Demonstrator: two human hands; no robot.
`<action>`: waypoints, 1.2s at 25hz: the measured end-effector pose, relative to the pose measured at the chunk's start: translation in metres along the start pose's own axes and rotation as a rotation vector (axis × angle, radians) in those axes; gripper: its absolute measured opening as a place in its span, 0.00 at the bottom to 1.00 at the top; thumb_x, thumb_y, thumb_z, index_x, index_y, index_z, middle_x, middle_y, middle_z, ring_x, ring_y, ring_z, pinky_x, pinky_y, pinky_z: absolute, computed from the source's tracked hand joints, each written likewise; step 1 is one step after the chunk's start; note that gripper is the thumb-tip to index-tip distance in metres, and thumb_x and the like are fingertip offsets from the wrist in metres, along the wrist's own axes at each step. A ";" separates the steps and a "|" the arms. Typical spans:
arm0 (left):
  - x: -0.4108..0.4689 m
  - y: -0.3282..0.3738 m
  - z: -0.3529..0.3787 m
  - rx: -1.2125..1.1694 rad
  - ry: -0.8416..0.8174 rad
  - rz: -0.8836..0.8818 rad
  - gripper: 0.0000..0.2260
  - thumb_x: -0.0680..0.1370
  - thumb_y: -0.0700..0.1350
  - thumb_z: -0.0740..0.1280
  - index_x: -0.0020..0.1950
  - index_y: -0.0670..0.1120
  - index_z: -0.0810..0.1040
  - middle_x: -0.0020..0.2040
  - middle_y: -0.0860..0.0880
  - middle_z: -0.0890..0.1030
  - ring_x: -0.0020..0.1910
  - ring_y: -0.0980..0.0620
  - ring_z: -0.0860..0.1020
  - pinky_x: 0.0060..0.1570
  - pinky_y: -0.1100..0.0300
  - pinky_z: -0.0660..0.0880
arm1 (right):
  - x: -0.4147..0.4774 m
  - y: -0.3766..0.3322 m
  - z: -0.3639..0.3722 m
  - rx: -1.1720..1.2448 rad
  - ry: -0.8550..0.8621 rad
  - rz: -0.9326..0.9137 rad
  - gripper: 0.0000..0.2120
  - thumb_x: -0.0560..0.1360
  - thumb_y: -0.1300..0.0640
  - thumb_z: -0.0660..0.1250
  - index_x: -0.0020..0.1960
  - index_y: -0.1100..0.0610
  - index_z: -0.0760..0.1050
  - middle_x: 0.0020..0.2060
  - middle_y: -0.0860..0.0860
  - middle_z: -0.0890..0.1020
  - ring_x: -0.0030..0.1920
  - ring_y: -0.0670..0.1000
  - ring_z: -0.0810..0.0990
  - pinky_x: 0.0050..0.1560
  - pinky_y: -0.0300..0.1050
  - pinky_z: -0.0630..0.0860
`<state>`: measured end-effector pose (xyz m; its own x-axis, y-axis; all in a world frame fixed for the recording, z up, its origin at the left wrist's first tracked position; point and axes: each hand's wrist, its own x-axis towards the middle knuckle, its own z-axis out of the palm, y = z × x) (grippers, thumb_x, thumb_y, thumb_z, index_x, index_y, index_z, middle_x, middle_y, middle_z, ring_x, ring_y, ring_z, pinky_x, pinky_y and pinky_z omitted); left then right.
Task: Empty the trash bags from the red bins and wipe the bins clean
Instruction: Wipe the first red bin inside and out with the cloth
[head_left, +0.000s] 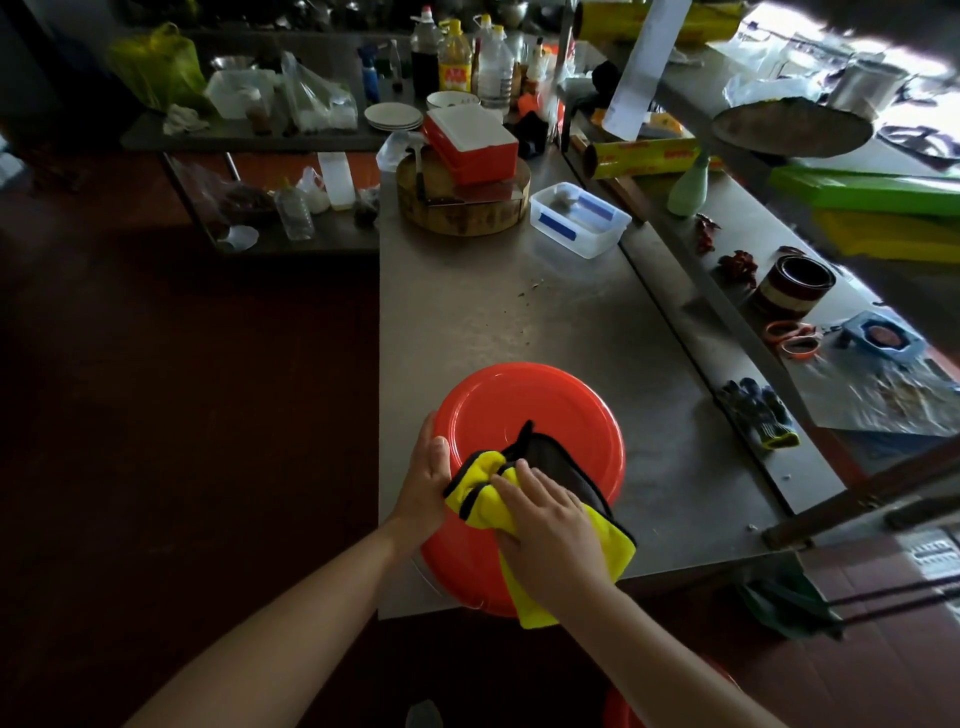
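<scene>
A red bin (519, 415) stands upside down at the near edge of the steel table (519, 312), its round bottom facing up. My left hand (423, 480) lies flat against the bin's left side with straight fingers. My right hand (553, 525) presses a yellow and dark grey cloth (556, 467) onto the bin's bottom and near side. The cloth is folded and hangs down over the bin's front. Part of a second red bin (621, 709) shows on the floor at the bottom edge of the view.
A wooden chopping block (462, 208) with a red box (472, 143) on it and a clear plastic container (579, 218) stand at the table's far end. Gloves (758, 413), scissors (792, 338) and a tin (795, 283) lie on the raised ledge to the right. Bottles crowd the back shelf.
</scene>
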<state>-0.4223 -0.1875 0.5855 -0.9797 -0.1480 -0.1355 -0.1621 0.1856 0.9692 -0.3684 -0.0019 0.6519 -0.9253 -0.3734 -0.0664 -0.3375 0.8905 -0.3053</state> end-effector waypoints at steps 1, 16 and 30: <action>0.002 0.001 -0.005 0.004 -0.035 -0.006 0.26 0.85 0.57 0.50 0.82 0.52 0.53 0.80 0.47 0.61 0.78 0.49 0.62 0.76 0.45 0.61 | 0.001 0.003 -0.003 0.018 -0.018 -0.020 0.32 0.79 0.43 0.64 0.80 0.41 0.57 0.80 0.47 0.58 0.80 0.52 0.56 0.78 0.49 0.55; 0.029 0.005 -0.030 -0.085 -0.159 -0.143 0.18 0.83 0.57 0.61 0.70 0.60 0.59 0.67 0.52 0.75 0.62 0.53 0.78 0.66 0.46 0.74 | 0.088 -0.007 -0.014 -0.163 -0.101 0.039 0.36 0.79 0.59 0.59 0.79 0.35 0.48 0.82 0.46 0.44 0.80 0.66 0.47 0.75 0.68 0.55; 0.024 0.007 -0.022 -0.126 -0.122 -0.136 0.14 0.85 0.48 0.58 0.70 0.53 0.62 0.70 0.47 0.72 0.63 0.55 0.76 0.69 0.49 0.71 | 0.126 -0.002 -0.011 -0.216 -0.098 0.066 0.20 0.84 0.38 0.50 0.75 0.34 0.61 0.80 0.43 0.51 0.79 0.67 0.49 0.73 0.73 0.56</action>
<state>-0.4446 -0.2109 0.5936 -0.9580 -0.0430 -0.2836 -0.2855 0.0483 0.9572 -0.4863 -0.0482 0.6545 -0.9289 -0.3267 -0.1746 -0.3157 0.9448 -0.0881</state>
